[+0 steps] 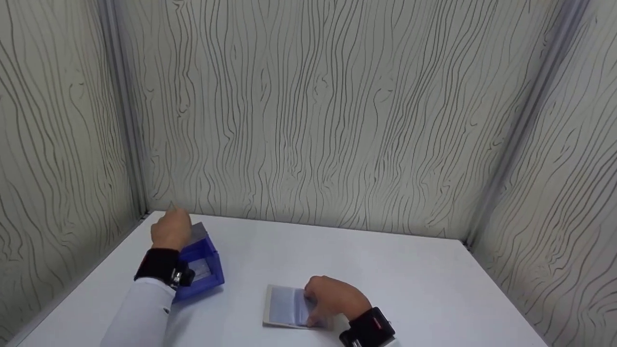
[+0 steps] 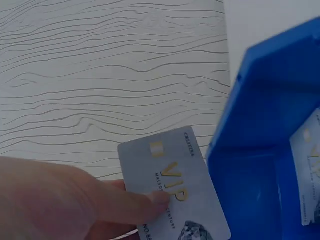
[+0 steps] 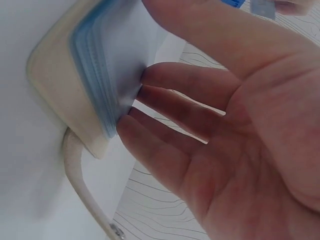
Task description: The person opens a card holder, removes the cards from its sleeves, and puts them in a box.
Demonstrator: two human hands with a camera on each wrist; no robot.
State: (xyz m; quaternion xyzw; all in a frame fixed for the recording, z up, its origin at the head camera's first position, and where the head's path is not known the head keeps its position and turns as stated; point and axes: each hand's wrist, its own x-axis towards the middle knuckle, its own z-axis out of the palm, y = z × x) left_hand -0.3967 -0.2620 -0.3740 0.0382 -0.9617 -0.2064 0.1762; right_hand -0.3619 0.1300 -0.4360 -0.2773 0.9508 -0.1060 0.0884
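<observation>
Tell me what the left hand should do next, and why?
Maybe the left hand could bring the VIP card to the card holder, since it pinches that card beside the blue box while the right hand touches the card holder.

You have soft, slightly dim light on the white tabletop (image 1: pixel 409 284), with a faint shadow beside your left sleeve (image 1: pixel 137 315). At the left wrist, your left hand (image 2: pixel 75 200) looks soft-focused; the silver VIP card (image 2: pixel 172 172) reads legibly.
</observation>
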